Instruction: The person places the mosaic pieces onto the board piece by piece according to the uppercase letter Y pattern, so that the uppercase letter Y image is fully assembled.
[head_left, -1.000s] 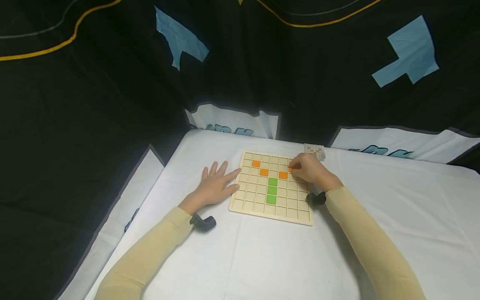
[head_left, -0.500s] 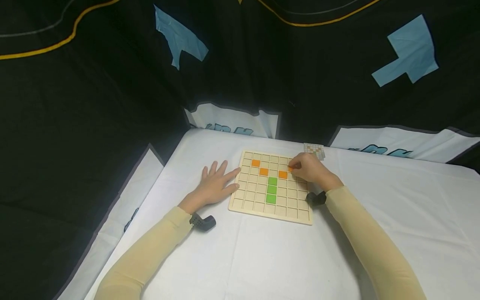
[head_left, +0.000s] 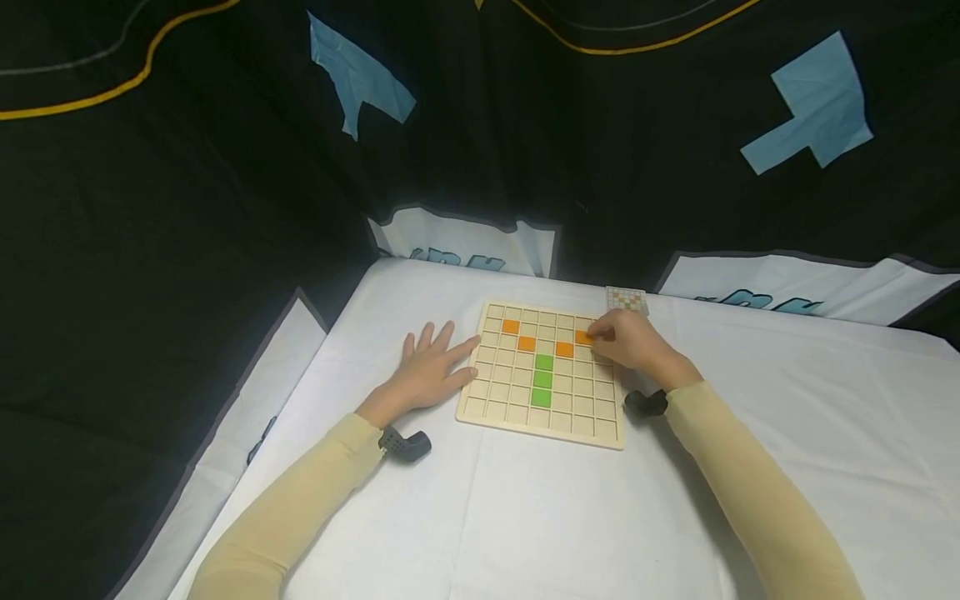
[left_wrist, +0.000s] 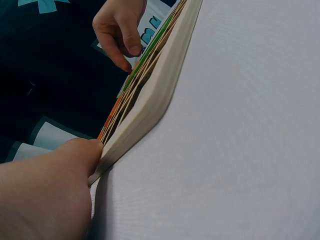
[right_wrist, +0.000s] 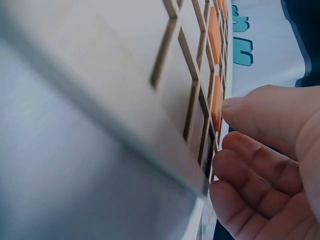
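A light wooden board [head_left: 497, 410] with a grid of square cells lies on the white cloth. Several orange tiles are set in its far half, and a column of green tiles [head_left: 542, 379] runs down the middle. My left hand [head_left: 422, 375] lies flat with spread fingers, its index finger and thumb at the board's left edge. My right hand [head_left: 636, 340] hovers at the far right cells, fingers loosely bent, beside the rightmost orange tile [head_left: 582, 337]. In the right wrist view the thumb [right_wrist: 236, 111] is close to an orange tile [right_wrist: 216, 105]; nothing is held.
A small card [head_left: 626, 298] printed with a coloured grid lies behind the board's far right corner. White cloth [head_left: 555, 525] covers the table. A dark curtain [head_left: 480, 150] with blue patches hangs behind and to the left.
The right hand has shifted slightly to the right, and the rightmost orange tile now shows more fully in its cell. The left hand has stayed put.
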